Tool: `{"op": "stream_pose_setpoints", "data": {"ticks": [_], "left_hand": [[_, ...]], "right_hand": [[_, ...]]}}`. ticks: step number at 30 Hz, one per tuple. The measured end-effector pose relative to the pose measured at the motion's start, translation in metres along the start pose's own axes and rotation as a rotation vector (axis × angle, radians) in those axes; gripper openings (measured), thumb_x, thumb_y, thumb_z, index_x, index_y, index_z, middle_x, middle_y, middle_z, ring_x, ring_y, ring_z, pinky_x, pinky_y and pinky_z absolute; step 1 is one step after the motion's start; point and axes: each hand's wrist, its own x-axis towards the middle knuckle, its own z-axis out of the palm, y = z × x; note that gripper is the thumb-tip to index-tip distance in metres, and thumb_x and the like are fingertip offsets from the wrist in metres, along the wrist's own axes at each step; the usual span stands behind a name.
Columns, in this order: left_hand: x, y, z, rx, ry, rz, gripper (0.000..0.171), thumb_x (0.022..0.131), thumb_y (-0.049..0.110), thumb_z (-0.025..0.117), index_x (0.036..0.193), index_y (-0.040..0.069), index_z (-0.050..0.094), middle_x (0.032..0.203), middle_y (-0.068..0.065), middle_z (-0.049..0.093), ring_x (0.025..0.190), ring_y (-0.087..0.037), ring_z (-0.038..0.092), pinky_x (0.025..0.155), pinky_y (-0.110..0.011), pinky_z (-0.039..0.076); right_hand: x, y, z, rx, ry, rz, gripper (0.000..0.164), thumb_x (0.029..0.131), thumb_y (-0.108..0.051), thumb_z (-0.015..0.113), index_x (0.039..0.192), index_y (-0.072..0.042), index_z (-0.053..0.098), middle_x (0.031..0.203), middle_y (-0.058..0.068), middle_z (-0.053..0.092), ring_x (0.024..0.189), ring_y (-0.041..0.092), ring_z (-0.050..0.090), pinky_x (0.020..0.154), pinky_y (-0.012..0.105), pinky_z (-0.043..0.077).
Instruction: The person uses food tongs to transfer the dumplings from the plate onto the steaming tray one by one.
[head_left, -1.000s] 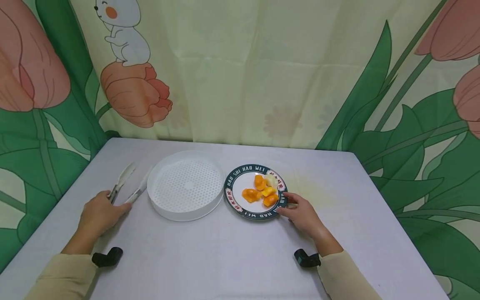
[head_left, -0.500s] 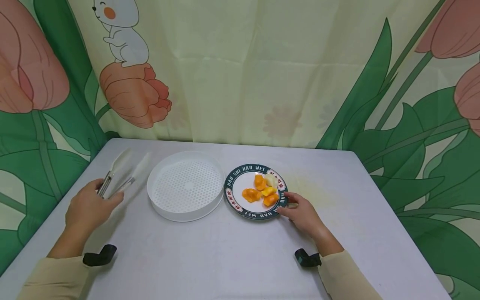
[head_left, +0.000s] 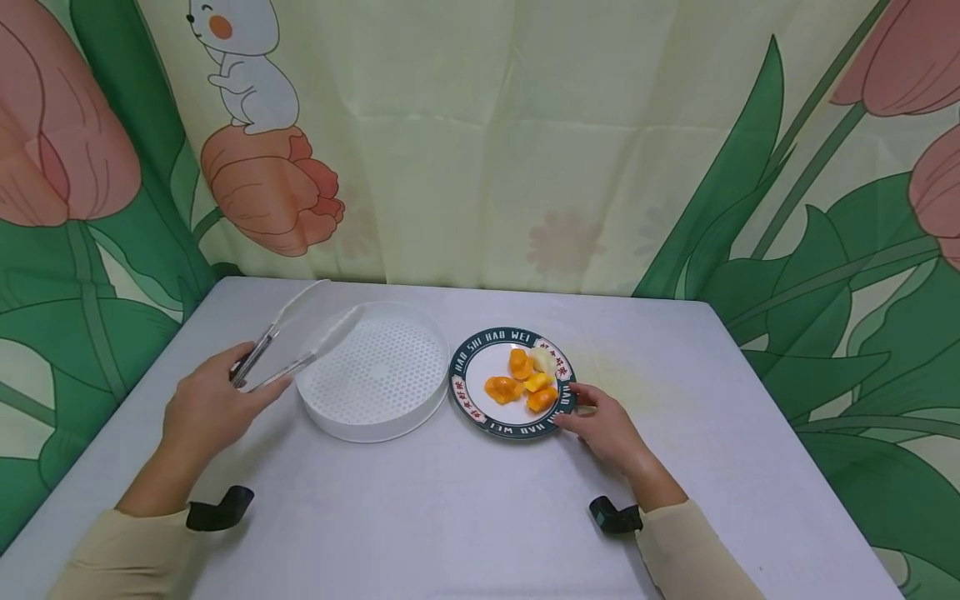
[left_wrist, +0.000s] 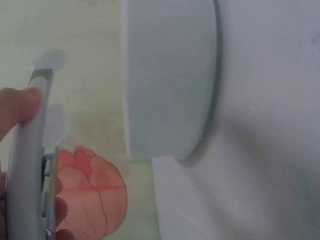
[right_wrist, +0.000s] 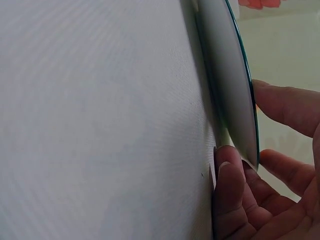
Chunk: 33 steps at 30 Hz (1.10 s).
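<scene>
My left hand [head_left: 213,404] grips a pair of tongs [head_left: 258,354] by the metal handles, thumb on one arm and fingers on the other. The two pale tips are spread apart, and the nearer one overlaps the white perforated steamer tray [head_left: 375,371] in the head view. My right hand [head_left: 603,425] holds the right rim of a round plate [head_left: 491,421] with a dark green patterned border. In the right wrist view the thumb lies on the rim [right_wrist: 254,115] and other fingers reach beneath it. Several orange and yellow food pieces [head_left: 502,389] and one pale piece [head_left: 542,360] lie on the plate.
The table [head_left: 480,517] has a white cloth, and its far edge meets a floral curtain [head_left: 465,167]. The steamer tray stands left of the plate, their edges close together. A black wrist camera [head_left: 220,508] sits on the left wrist, another camera [head_left: 615,515] on the right.
The left hand first moved left and lifted the tongs off the table, then swung right, bringing the tips over toward the steamer tray. The right hand and the plate stay put.
</scene>
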Motion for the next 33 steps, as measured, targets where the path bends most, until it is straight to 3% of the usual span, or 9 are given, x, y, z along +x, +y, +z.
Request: {"op": "stream_pose_setpoints", "data": {"ticks": [4,10,20,33], "left_hand": [[0.001,0.016,0.002,0.023,-0.068,0.094,0.077,0.086,0.037,0.077,0.14,-0.009,0.048,0.131,-0.037,0.052,0.114,-0.052,0.05,0.083,-0.065,0.046],[0.0,0.038,0.007,0.005,-0.156,0.242,0.073,0.083,0.029,0.081,0.138,-0.008,0.052,0.131,-0.032,0.056,0.117,-0.048,0.054,0.09,-0.062,0.046],[0.003,0.071,0.024,0.031,-0.299,0.301,0.07,0.084,0.035,0.081,0.139,0.001,0.057,0.133,-0.022,0.06,0.118,-0.04,0.057,0.092,-0.057,0.048],[0.014,0.098,0.045,0.072,-0.386,0.425,0.063,0.082,0.036,0.083,0.134,0.007,0.063,0.124,-0.013,0.066,0.109,-0.031,0.061,0.087,-0.05,0.05]], "right_hand": [[0.001,0.001,0.001,-0.005,0.001,0.003,0.072,0.088,-0.023,0.078,0.15,-0.009,0.043,0.139,0.02,0.048,0.099,0.028,0.055,0.077,0.028,0.053],[0.002,0.001,-0.001,-0.007,0.007,0.004,0.072,0.089,-0.023,0.077,0.15,-0.009,0.043,0.14,0.02,0.047,0.1,0.027,0.055,0.08,0.031,0.054],[0.003,0.002,0.0,-0.014,0.002,0.0,0.073,0.089,-0.024,0.077,0.151,-0.008,0.042,0.142,0.019,0.048,0.096,0.026,0.055,0.08,0.03,0.053],[0.0,-0.001,-0.001,-0.009,-0.008,0.011,0.074,0.088,-0.024,0.078,0.151,-0.007,0.041,0.143,0.02,0.047,0.094,0.026,0.054,0.078,0.029,0.053]]}}
